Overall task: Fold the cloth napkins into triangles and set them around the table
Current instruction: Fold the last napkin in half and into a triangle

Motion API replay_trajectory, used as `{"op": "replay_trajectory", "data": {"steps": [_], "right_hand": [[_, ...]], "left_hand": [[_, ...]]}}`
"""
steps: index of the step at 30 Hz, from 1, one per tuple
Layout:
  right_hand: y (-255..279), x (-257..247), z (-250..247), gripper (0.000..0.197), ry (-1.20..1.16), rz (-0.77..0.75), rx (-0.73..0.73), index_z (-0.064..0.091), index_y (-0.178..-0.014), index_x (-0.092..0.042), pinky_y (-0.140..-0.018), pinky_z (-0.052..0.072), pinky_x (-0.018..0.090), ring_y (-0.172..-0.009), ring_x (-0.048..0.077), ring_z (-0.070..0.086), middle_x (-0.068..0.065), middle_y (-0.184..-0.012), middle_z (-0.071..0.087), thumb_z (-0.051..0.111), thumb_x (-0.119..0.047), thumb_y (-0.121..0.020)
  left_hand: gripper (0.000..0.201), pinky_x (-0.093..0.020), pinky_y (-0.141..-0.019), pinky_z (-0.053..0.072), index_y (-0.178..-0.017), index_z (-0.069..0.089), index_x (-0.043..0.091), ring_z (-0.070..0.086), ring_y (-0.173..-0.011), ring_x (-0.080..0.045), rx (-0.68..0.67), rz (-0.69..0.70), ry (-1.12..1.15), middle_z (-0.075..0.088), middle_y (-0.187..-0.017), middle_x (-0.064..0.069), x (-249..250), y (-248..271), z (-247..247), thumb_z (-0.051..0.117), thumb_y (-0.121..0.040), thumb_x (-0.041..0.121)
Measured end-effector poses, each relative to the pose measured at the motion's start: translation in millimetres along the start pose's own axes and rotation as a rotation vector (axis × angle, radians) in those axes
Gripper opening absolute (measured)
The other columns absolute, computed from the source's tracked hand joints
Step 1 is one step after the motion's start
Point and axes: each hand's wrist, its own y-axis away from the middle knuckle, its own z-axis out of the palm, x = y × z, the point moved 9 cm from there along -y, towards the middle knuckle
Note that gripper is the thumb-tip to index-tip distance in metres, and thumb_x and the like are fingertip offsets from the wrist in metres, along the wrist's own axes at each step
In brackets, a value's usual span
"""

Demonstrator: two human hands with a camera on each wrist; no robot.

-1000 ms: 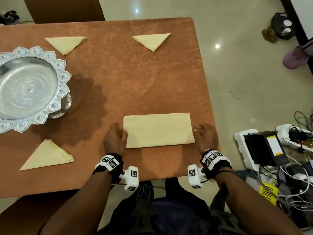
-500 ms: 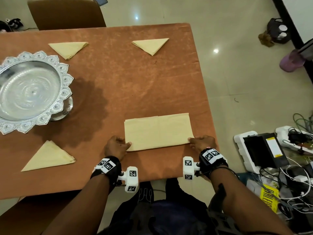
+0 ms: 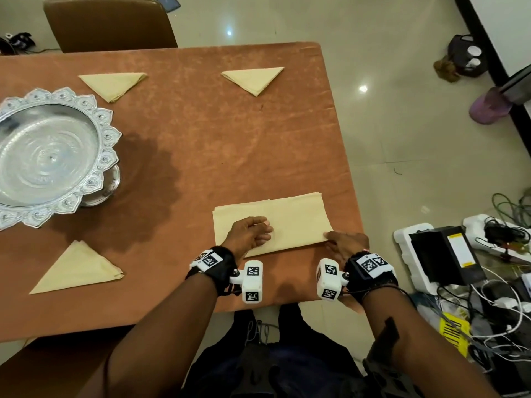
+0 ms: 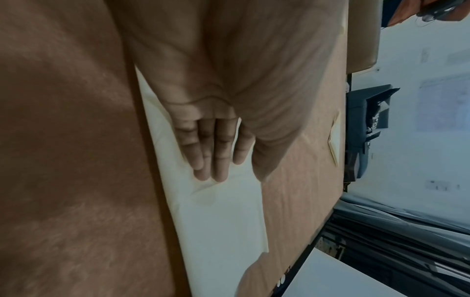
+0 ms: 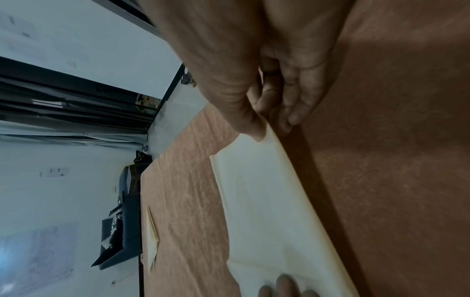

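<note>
Cream napkin [image 3: 290, 222] folded to a long rectangle, lying flat on the brown table [image 3: 230, 145] in the lower right of the head view, close to the near edge and the right edge. Left hand [image 3: 248, 232] laid flat on the left half of that napkin, fingers straight and together, pressing the cloth down; same seen from the left wrist, fingertips [image 4: 213, 172] resting on the pale cloth about midway along it. Right hand [image 3: 346, 244] at the napkin's near right corner, thumb and fingers closed on the cloth edge; from the right wrist, corner pinched between thumb and curled fingers [image 5: 269, 104] and lifted slightly off the table.

Three more napkins already in triangles: far-left triangle [image 3: 115, 84] in the upper left of the head view, far-right triangle [image 3: 254, 79] at upper centre, near-left triangle [image 3: 79, 268] at lower left. All three flat, well apart from each other and from the rectangle.

Silver tray [image 3: 106, 139] with a scalloped rim at the left edge of the head view, between the far-left and near-left triangles, touching neither. Brown chair [image 3: 109, 24] at the far side of the table, top left. Boxes and cables [image 3: 459, 254] on the tiled floor at the right.
</note>
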Motion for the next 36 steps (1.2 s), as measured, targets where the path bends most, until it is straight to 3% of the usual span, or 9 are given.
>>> {"op": "replay_trajectory", "data": {"steps": [4,8,12,18,23,25,30,33,36], "right_hand": [[3.1,-2.0,1.0,0.015,0.009,-0.012,-0.041,0.062,-0.079,-0.005,-0.063,0.056,0.028,-0.057,0.019,0.064,0.014,-0.072,0.07,0.076,0.002,-0.077],[12.2,-20.1,3.3,0.013,0.075,-0.192,-0.034,0.067,-0.081,-0.009,-0.061,0.053,0.026,-0.061,0.018,0.063,0.013,-0.082,0.071,0.073,0.002,-0.079],[40.6,-44.7,21.1,0.018,0.178,-0.446,-0.115,0.072,-0.089,-0.015,-0.069,0.054,0.026,-0.074,0.014,0.068,0.004,-0.087,0.075,0.075,-0.001,-0.079],[104.8,-69.0,74.4,0.018,0.431,-0.933,-0.302,0.076,-0.096,-0.014,-0.069,0.052,0.019,-0.072,0.004,0.063,-0.005,-0.087,0.072,0.075,-0.006,-0.079],[149.8,-65.5,118.3,0.016,0.609,-1.289,-0.457,0.074,-0.094,-0.012,-0.063,0.048,0.022,-0.071,0.006,0.057,-0.008,-0.081,0.062,0.073,-0.008,-0.079],[156.9,-65.6,127.5,0.014,0.621,-1.356,-0.465,0.073,-0.095,-0.011,-0.065,0.049,0.023,-0.076,0.009,0.06,-0.004,-0.085,0.065,0.072,-0.008,-0.081],[125.2,-74.4,98.3,0.017,0.378,-1.191,-0.245,0.073,-0.098,-0.01,-0.073,0.057,0.03,-0.083,0.013,0.066,0.001,-0.093,0.069,0.071,-0.003,-0.082],[78.6,-58.0,56.7,0.023,0.115,-0.788,-0.033,0.072,-0.105,-0.015,-0.082,0.058,0.033,-0.091,0.014,0.068,0.0,-0.1,0.072,0.075,-0.014,-0.082],[32.3,-12.8,31.1,0.054,-0.053,-0.401,0.035,0.065,-0.118,-0.016,-0.087,0.058,0.04,-0.098,0.017,0.068,0.004,-0.111,0.071,0.083,-0.042,-0.074]], "left_hand": [[0.023,-0.026,-0.074,0.051,-0.116,0.059,0.005,0.065,-0.083,-0.021,0.005,-0.022,0.026,0.07,-0.109,-0.017,-10.9,-9.6,-0.9,0.06,-0.095,0.015],[0.025,-0.022,-0.069,0.051,-0.118,0.059,0.004,0.065,-0.081,-0.019,0.019,-0.024,0.057,0.07,-0.108,-0.017,-13.5,-10.8,-1.6,0.059,-0.095,0.015],[0.029,-0.026,-0.073,0.05,-0.123,0.056,0.003,0.065,-0.078,-0.019,0.039,-0.03,0.081,0.07,-0.108,-0.018,-15.5,-9.9,-2.0,0.059,-0.095,0.013],[0.025,-0.032,-0.085,0.055,-0.12,0.056,0.003,0.068,-0.091,-0.025,0.023,-0.031,0.177,0.068,-0.11,-0.02,-10.5,-4.3,-1.9,0.055,-0.098,0.015],[0.053,-0.039,-0.074,0.058,-0.113,0.064,0.004,0.069,-0.084,-0.029,-0.021,-0.03,0.308,0.072,-0.097,-0.018,20.5,8.5,-10.4,0.045,-0.097,0.051],[0.051,-0.039,-0.074,0.056,-0.111,0.065,0.006,0.069,-0.08,-0.026,-0.041,-0.021,0.304,0.072,-0.093,-0.014,35.0,11.8,-11.6,0.042,-0.098,0.051],[0.022,-0.038,-0.082,0.055,-0.113,0.061,-0.001,0.068,-0.086,-0.03,-0.094,0.035,0.039,0.071,-0.098,-0.019,37.9,9.4,-3.0,0.047,-0.096,0.004],[0.024,-0.036,-0.08,0.052,-0.112,0.063,-0.001,0.062,-0.079,-0.025,-0.086,0.05,-0.19,0.071,-0.093,-0.014,18.6,5.7,2.6,0.05,-0.091,-0.003],[0.02,-0.025,-0.069,0.056,-0.108,0.062,-0.002,0.06,-0.069,-0.021,-0.079,0.064,-0.261,0.067,-0.09,-0.017,5.6,0.9,7.1,0.052,-0.091,-0.007]]}}
